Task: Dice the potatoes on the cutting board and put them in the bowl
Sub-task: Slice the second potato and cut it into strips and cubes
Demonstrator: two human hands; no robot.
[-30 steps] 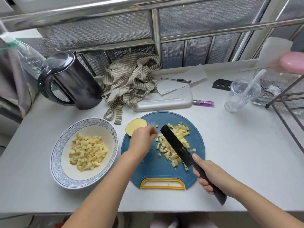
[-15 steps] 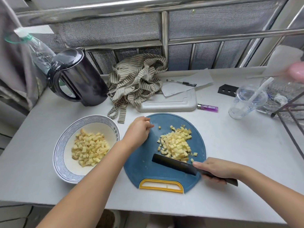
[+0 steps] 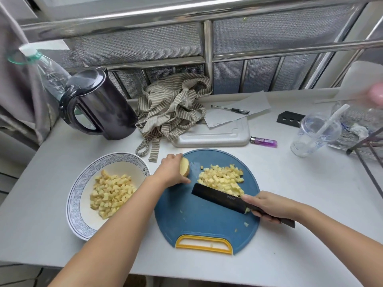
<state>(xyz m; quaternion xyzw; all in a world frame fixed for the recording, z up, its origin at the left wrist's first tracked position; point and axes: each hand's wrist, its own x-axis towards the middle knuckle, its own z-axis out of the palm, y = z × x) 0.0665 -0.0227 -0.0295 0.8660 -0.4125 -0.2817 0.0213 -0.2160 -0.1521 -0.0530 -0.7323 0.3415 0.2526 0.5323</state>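
On the blue cutting board (image 3: 196, 220), my left hand (image 3: 172, 172) grips a potato half (image 3: 184, 167) near its left edge, my right hand (image 3: 267, 206) grips the black knife (image 3: 217, 198) against the diced potato pile (image 3: 222, 179), and more potato cubes (image 3: 112, 193) fill the bowl (image 3: 74, 204) just left.

Left hand (image 3: 172, 171), right hand (image 3: 267, 206) — forearms (image 3: 116, 224) bare.
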